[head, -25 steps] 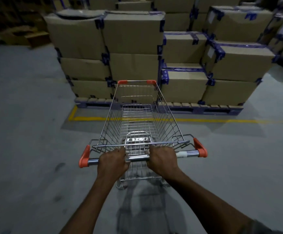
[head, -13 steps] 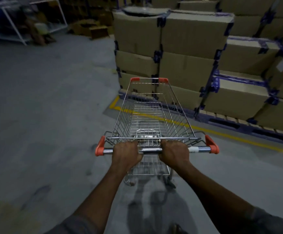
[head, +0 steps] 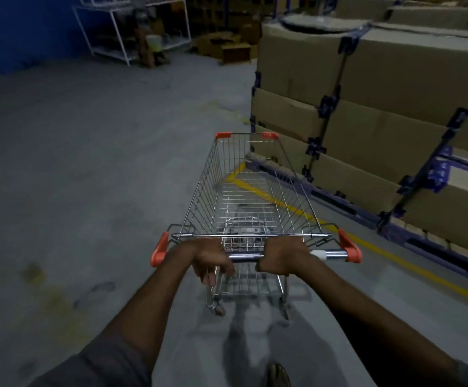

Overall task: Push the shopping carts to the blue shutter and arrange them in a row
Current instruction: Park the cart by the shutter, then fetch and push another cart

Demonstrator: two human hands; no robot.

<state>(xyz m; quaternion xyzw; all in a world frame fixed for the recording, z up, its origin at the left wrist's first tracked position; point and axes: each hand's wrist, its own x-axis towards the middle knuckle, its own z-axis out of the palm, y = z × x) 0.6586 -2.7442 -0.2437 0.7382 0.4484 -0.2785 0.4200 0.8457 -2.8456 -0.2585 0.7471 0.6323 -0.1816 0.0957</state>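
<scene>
A wire shopping cart (head: 245,191) with orange corner caps stands on the grey floor in front of me, its basket empty. My right hand (head: 281,256) grips the chrome handle bar (head: 245,257) right of its middle. My left hand (head: 207,259) lies over the bar left of the middle, with its fingers hooked down round it. The blue shutter (head: 17,32) shows at the far top left, well beyond the cart. The cart's nose points ahead, past the corner of the stacked boxes.
Strapped cardboard boxes (head: 372,107) on blue pallets (head: 339,196) line the right side behind a yellow floor line (head: 297,210). A white metal rack (head: 132,32) and loose cartons (head: 227,48) stand at the back. Open concrete floor (head: 87,163) spreads to the left. My foot (head: 278,375) shows below.
The cart and my view have swung left, away from facing the boxes, which now lie on the right. The blue shutter has come into view. My left hand's fingers hang lower over the bar.
</scene>
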